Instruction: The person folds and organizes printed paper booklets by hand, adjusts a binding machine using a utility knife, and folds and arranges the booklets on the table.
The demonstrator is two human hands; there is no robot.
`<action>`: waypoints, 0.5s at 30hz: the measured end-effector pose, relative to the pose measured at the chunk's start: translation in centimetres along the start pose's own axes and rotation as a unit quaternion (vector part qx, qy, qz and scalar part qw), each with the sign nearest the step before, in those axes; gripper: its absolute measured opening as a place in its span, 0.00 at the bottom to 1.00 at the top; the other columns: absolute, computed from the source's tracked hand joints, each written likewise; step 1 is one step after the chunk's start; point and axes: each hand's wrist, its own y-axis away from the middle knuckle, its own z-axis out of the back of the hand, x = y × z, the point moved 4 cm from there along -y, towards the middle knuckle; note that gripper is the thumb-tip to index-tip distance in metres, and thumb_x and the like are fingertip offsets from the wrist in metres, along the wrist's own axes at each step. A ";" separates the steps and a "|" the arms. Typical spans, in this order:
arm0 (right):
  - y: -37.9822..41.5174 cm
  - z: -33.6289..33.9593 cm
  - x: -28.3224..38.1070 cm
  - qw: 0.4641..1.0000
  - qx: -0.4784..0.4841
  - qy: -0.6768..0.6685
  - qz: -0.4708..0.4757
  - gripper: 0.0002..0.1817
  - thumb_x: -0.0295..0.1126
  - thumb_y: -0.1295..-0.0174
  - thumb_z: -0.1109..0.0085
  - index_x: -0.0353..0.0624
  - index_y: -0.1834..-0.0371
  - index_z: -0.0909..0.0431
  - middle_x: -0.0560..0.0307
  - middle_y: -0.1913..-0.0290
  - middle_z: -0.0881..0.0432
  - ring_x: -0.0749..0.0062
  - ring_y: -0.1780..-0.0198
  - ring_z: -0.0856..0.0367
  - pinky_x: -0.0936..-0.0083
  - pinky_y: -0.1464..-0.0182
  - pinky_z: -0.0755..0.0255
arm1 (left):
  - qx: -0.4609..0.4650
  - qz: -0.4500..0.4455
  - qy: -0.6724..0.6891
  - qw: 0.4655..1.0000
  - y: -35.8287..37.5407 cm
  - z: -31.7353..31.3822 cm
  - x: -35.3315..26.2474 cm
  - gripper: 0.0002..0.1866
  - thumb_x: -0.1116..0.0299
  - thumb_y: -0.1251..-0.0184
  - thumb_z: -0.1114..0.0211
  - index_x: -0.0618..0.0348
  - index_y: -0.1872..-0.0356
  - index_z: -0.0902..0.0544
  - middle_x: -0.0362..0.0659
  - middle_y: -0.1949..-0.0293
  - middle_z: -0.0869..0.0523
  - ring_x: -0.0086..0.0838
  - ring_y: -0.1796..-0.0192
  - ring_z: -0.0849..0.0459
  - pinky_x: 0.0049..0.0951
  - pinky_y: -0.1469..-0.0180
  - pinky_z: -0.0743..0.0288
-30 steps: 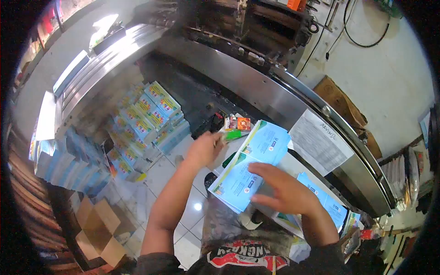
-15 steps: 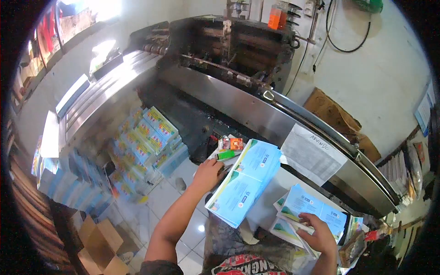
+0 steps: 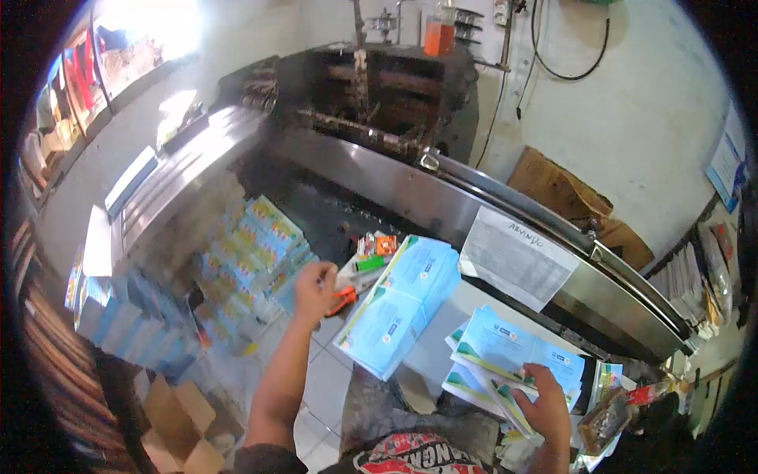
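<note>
My left hand (image 3: 314,291) is raised left of the tall stack of blue printed sheets (image 3: 399,304), its fingers curled; whatever they may hold is hidden. Just beside it are the orange handles of scissors (image 3: 341,301), which lie on the table's left edge. My right hand (image 3: 543,401) grips the near edge of a few printed sheets (image 3: 505,341) on a looser pile at the right, thumb and fingers pinching them. Behind the scissors sit a green lighter (image 3: 369,263) and a small red-and-orange pack (image 3: 385,245).
A machine with a long metal rail (image 3: 387,178) runs behind the table, bearing a grey paper marked by hand (image 3: 517,254). Bundled printed stacks (image 3: 260,245) stand at the left. An open cardboard box (image 3: 178,423) is on the tiled floor. A wooden block (image 3: 604,419) lies far right.
My left hand has moved left, off the scissors, whose orange handles now show. My right hand stays at the right pile, its fingers closer together. The camera view has shifted slightly.
</note>
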 end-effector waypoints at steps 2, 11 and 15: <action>0.5 -0.5 -0.3 0.998 -0.001 0.055 0.016 0.32 0.34 0.47 0.28 0.37 0.38 0.28 0.41 0.37 0.26 0.47 0.36 0.27 0.57 0.35 0.32 | -0.051 0.059 0.030 0.997 1.3 1.0 0.0 0.08 0.68 0.34 0.35 0.62 0.60 0.16 0.46 0.67 0.15 0.34 0.65 0.16 0.34 0.59 0.23; 2.0 -3.3 -2.4 0.967 0.026 0.251 0.044 0.47 0.49 0.55 0.23 0.36 0.33 0.32 0.31 0.27 0.42 0.38 0.25 0.45 0.48 0.27 0.48 | -0.078 0.141 0.047 0.986 2.5 0.2 6.1 0.12 0.66 0.29 0.37 0.64 0.54 0.18 0.45 0.62 0.14 0.28 0.58 0.16 0.30 0.54 0.23; 2.6 -4.2 -3.2 0.974 0.043 0.222 -0.011 0.49 0.51 0.55 0.23 0.34 0.34 0.33 0.33 0.30 0.37 0.37 0.27 0.42 0.48 0.29 0.44 | -0.011 0.125 -0.007 0.992 -0.2 -1.8 6.8 0.18 0.61 0.30 0.35 0.67 0.51 0.18 0.51 0.58 0.14 0.34 0.56 0.15 0.33 0.51 0.23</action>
